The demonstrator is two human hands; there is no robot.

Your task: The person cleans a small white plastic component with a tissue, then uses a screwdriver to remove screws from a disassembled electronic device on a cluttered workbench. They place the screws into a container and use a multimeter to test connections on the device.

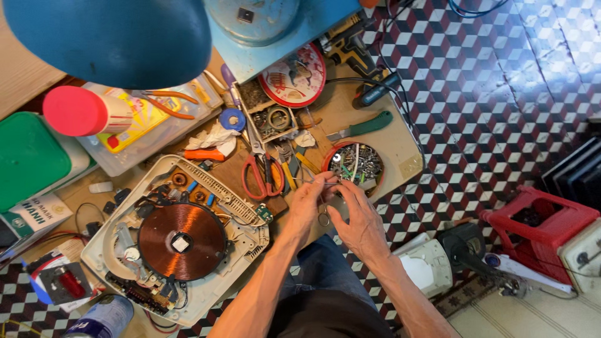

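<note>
Working at the bench edge, both hands are meeting just below a round red tin (332, 154) of screws and small metal parts. The left hand (308, 201) is pinching its fingertips together near the tin's 7 o'clock rim; it appears to be gripping one end of a thin wire or small part, though the item is too small to identify. The right hand (358, 220) is curling loosely, fingers partly closed, thumb and forefinger touching what looks like a small metal ring (323, 219) between the two hands. Whether the ring is being clamped or merely steadied cannot be told.

Red-handled scissors (261, 177) are lying just beside the left hand at 10 o'clock. An opened induction cooker (181, 241), its copper coil exposed, is sitting at 9 o'clock, near the left forearm.

Risk assessment: the ring is hanging over the bench edge, so a slackening pinch would probably be dropping it toward the patterned tiled floor (501, 94), where it would be hard to find. The left wrist is passing close to the tin; a nudge could be spilling its contents. The forearm could also be brushing the exposed coil wiring.
</note>
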